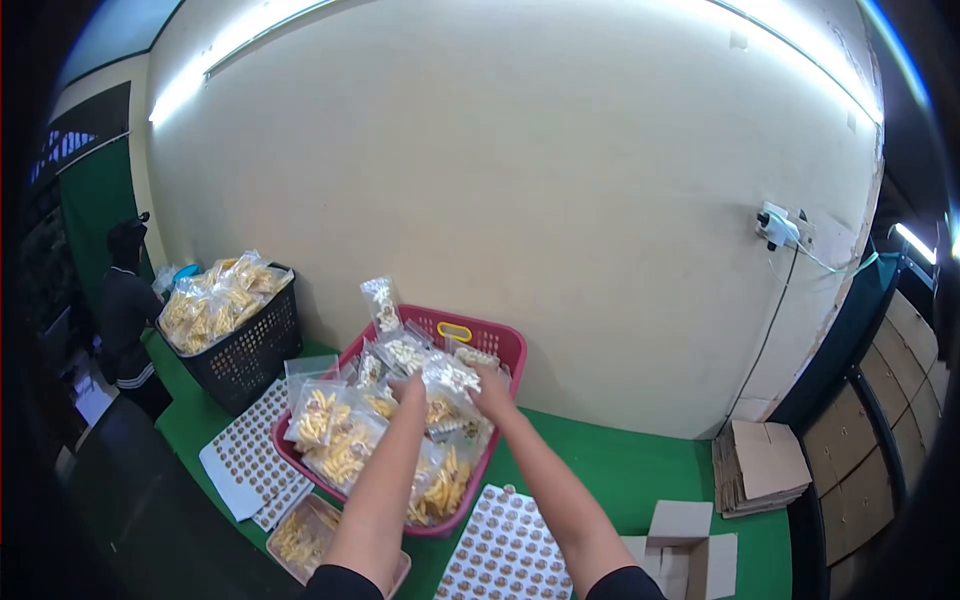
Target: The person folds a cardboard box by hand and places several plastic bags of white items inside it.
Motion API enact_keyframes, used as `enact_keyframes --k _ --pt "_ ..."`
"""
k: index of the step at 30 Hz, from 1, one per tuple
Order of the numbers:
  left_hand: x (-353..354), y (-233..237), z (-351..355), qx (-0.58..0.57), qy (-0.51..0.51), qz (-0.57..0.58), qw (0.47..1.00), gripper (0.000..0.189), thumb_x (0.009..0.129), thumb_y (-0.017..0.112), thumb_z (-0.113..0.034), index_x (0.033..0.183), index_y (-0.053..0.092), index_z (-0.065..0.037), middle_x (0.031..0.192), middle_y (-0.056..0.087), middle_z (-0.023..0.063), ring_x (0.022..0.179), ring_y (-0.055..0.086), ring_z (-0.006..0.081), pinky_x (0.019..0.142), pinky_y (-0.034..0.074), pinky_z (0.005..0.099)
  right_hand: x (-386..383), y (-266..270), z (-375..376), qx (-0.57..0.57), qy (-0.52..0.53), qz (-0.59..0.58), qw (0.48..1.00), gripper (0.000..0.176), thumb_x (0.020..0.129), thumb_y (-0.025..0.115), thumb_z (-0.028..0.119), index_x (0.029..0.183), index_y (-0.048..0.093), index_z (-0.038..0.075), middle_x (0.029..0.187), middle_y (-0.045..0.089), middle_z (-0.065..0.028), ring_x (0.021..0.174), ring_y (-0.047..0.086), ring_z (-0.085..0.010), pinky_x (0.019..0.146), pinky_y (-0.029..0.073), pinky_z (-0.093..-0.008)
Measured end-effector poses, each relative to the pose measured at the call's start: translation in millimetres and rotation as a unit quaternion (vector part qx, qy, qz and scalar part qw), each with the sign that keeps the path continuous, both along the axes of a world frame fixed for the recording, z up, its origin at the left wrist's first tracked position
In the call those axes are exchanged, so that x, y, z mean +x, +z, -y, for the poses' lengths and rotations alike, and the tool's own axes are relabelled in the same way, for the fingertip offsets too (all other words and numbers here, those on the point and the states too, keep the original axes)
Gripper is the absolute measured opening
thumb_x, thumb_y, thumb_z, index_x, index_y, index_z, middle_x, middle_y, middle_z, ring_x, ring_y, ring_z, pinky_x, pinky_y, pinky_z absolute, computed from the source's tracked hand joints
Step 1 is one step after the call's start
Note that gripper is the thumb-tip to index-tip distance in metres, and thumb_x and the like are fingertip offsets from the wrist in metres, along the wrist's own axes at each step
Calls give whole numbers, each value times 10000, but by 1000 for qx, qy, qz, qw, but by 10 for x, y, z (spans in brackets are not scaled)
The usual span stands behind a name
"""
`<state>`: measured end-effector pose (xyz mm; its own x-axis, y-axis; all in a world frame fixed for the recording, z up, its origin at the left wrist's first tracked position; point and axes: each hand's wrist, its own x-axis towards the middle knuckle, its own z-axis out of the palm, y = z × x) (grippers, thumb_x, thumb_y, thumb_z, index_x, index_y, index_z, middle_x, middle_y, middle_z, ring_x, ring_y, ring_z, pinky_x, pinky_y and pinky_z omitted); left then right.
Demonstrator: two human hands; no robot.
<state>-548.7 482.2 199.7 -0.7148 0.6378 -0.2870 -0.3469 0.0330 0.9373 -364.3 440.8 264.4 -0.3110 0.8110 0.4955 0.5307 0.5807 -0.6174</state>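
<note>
Both my arms reach into a red plastic basket (512,345) heaped with clear snack bags. A clear bag of white pieces (450,374) lies between my hands. My right hand (491,391) grips its right side with the fingers bent. My left hand (407,388) is closed at its left side, the fingertips partly hidden among the bags. Close to my left forearm are bags of yellow stick snacks (345,445). Another bag of white pieces (381,303) leans upright on the basket's back rim.
A black basket (245,355) piled with snack bags stands at the left, with a person (128,310) beyond it. Sticker sheets (505,550) and a tub of yellow snacks (303,535) lie nearby. At right are an open carton (720,560) and stacked flat cardboard (765,460).
</note>
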Motion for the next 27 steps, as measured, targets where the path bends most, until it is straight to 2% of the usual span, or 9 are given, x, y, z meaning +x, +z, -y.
enact_keyframes --k 1,3,8,10,12,14,15,22,27 --pt "-12 -141 -94 -25 12 -36 999 870 703 751 -187 1369 227 6 1311 417 243 1215 438 359 972 410 406 -114 -123 -86 6 3 1 1000 552 752 666 85 1264 460 66 1196 537 -178 1121 522 -319 918 454 -387" --pt "26 102 66 -92 -59 49 993 884 701 753 -173 1376 213 10 1328 408 239 1210 448 344 966 412 390 -335 -372 -182 40 -159 263 951 731 723 709 168 1355 348 106 1276 470 -197 1213 416 -376 951 417 -429" --pt "-181 -53 -97 -58 -136 -5 989 794 736 733 -151 1364 268 -12 1222 484 180 1040 520 278 806 454 360 -498 -160 -50 -48 -164 289 942 895 652 777 260 1386 292 96 1199 505 -199 1151 447 -375 935 411 -435" --pt "-255 14 -69 -58 -119 -73 989 744 776 707 -136 1371 270 -44 1126 549 141 898 575 225 693 473 320 -495 -20 21 -34 -124 187 974 908 616 803 242 1366 315 89 1161 522 -185 1089 491 -345 925 415 -420" --pt "-310 279 21 87 -191 18 978 382 787 703 -148 1101 526 -23 993 590 79 830 584 158 677 496 311 -464 -8 -22 93 -145 134 976 814 591 821 233 1278 423 54 1051 581 -170 973 568 -305 851 457 -375" --pt "-188 799 354 116 -213 35 969 325 807 691 -155 1071 534 -51 979 591 57 803 579 140 654 488 284 -368 167 -78 -107 -42 38 993 687 592 823 241 1163 511 17 912 617 -150 838 609 -278 769 484 -358" --pt "-112 983 494 145 -233 50 960 268 827 680 -161 1041 542 -78 965 592 36 777 574 123 630 479 258 -327 153 -76 -50 -40 -38 997 604 606 822 246 1085 550 -3 856 635 -139 782 628 -251 739 495 -333" --pt "541 1419 792 198 -348 -114 909 280 812 699 -188 992 548 -36 894 610 35 769 577 95 620 482 243 289 700 563 -169 83 -260 947 512 733 756 156 1153 505 5 1058 620 -103 964 602 -193 839 478 -318" --pt "1619 1613 1380 232 -428 -90 869 269 828 682 -190 1000 580 -10 882 625 49 768 576 99 644 481 247 1242 730 1329 -216 37 -375 901 455 782 726 150 1137 500 -21 1041 615 -112 946 602 -173 812 495 -301"
